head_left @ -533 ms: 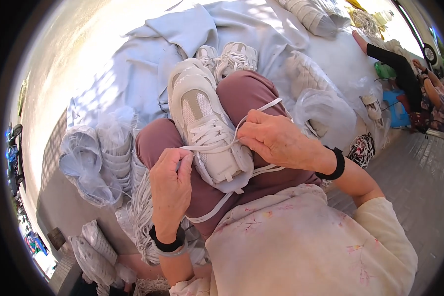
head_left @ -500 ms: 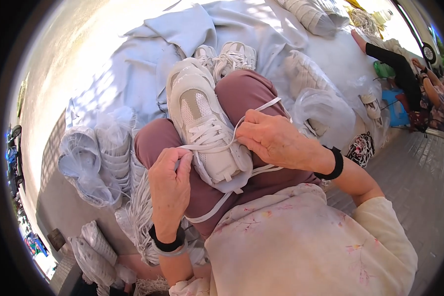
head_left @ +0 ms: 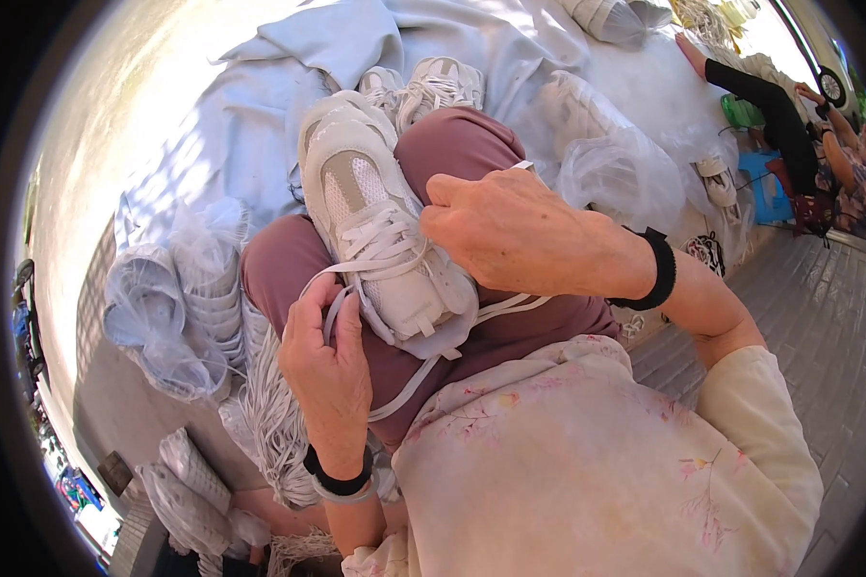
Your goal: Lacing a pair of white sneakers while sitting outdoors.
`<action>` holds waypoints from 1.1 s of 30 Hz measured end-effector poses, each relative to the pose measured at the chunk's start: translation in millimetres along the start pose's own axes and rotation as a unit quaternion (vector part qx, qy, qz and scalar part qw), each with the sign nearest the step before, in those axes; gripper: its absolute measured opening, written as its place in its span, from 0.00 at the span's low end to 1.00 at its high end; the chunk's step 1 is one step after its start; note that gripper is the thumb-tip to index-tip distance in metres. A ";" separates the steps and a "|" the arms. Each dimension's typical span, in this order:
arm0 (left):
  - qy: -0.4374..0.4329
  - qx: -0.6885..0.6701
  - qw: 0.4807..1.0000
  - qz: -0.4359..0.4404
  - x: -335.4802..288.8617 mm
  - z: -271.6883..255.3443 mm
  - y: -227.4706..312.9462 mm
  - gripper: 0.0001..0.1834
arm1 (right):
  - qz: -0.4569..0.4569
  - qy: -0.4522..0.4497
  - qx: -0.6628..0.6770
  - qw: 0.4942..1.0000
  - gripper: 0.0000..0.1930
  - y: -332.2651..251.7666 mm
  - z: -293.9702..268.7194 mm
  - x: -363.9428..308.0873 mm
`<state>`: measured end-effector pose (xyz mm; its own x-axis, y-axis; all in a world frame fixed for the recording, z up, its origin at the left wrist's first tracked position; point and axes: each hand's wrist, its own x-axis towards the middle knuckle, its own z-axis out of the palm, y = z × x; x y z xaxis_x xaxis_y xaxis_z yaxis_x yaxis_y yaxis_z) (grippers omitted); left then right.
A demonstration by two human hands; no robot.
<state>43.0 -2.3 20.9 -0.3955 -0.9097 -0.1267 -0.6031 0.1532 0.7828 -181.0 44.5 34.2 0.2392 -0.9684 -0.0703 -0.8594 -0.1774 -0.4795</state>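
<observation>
A beige and white sneaker (head_left: 344, 183) rests across my lap between my knees, its toe pointing away and its heel near my belly. White shoelace (head_left: 380, 236) crosses its upper in several rows. My left hand (head_left: 325, 370) is closed at the shoe's left side, pinching a loop of the lace between thumb and fingers. On the other side my right hand (head_left: 534, 236) is closed at the eyelet edge, its fingertips on the lace and partly hidden. Loose lace trails over my thighs below the heel.
A pair of sneakers (head_left: 440, 91) stands beyond my knees on a pale blue sheet (head_left: 289, 58). Bagged shoe parts (head_left: 144, 303) lie at the left, beside a bundle of white laces (head_left: 279, 423). More plastic-wrapped pieces (head_left: 616, 159) are at the right, near another person's leg (head_left: 775, 106).
My right hand has moved left, closer to the shoe's eyelets, covering its right side. The lace stretched between my hands has slackened, and my left hand now bends it into a loop.
</observation>
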 end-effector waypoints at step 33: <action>0.027 0.161 0.969 0.187 -6.5 12.5 5.8 0.13 | 0.068 0.192 -0.040 0.978 0.20 -37.1 40.5 -25.8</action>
<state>33.4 9.3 18.7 -0.5964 -0.7851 0.1671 -0.6132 0.5799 0.5363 -136.9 83.1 18.4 -0.0536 -0.9755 0.2135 -0.9079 -0.0414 -0.4171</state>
